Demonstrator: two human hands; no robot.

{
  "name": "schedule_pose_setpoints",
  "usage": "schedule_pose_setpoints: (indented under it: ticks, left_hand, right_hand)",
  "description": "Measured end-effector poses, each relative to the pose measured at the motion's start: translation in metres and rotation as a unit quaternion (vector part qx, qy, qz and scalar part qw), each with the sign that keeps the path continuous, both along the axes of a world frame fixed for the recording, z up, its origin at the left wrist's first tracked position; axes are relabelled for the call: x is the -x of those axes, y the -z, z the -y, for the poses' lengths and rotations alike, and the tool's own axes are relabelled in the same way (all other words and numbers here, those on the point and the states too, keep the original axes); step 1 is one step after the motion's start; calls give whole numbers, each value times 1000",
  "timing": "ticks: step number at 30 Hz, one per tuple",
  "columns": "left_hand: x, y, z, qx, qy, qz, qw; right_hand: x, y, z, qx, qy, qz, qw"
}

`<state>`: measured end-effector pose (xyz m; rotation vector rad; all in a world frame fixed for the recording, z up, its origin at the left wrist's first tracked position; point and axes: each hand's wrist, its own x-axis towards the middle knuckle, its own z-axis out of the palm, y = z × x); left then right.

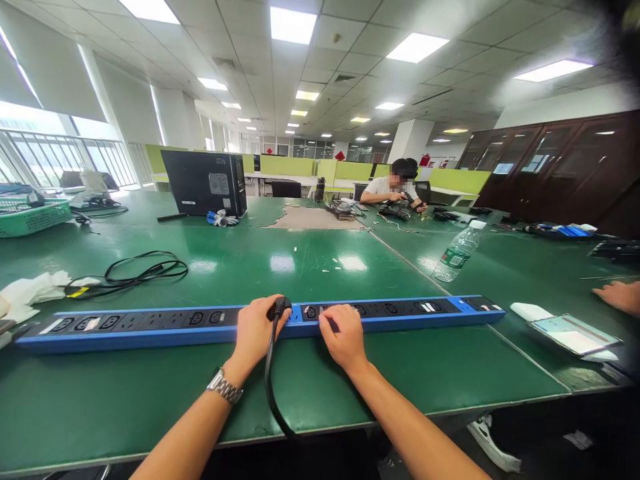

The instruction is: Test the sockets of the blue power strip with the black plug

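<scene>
A long blue power strip [165,337] with black sockets lies lengthwise across the green table. My left hand [253,330], with a metal watch on its wrist, is closed around a black plug [280,307] at the strip's middle. The plug's cord [270,373] runs down past the table's front edge. Whether the plug sits in a socket cannot be seen. My right hand [345,333] rests on the strip just to the right, fingers curled and thumb against the index finger. Anything between those fingertips is hidden.
A coiled black cable [150,270] and white tissue [35,293] lie left. A computer case [205,183] stands behind. To the right are a tilted water bottle [457,253], a phone-like device [575,333] and another person's hand [620,295]. A person [387,190] works across the table.
</scene>
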<state>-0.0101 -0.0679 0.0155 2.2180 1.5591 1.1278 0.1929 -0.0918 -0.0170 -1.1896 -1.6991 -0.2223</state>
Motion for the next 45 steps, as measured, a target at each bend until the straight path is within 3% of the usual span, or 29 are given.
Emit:
schedule_pose_setpoints:
  ticks: [11, 19, 29, 35, 45]
  left_hand:
    - [-15, -3, -2, 23, -31, -64, 997]
    - [-22, 1, 5, -19, -29, -80, 996]
    - [-25, 10, 11, -55, -38, -99, 993]
    - [-24, 12, 13, -54, -25, -132, 990]
    - [-25, 13, 16, -57, -28, -144, 987]
  right_hand:
    - [-1, 1, -1, 9, 3, -3, 1000]
    - [2, 0, 0, 11, 8, 7, 1000]
    - [15, 0, 5, -10, -46, 70, 996]
    - [32, -2, 3, -11, -116, 131, 985]
    - [32, 2, 9, 18, -112, 137, 984]
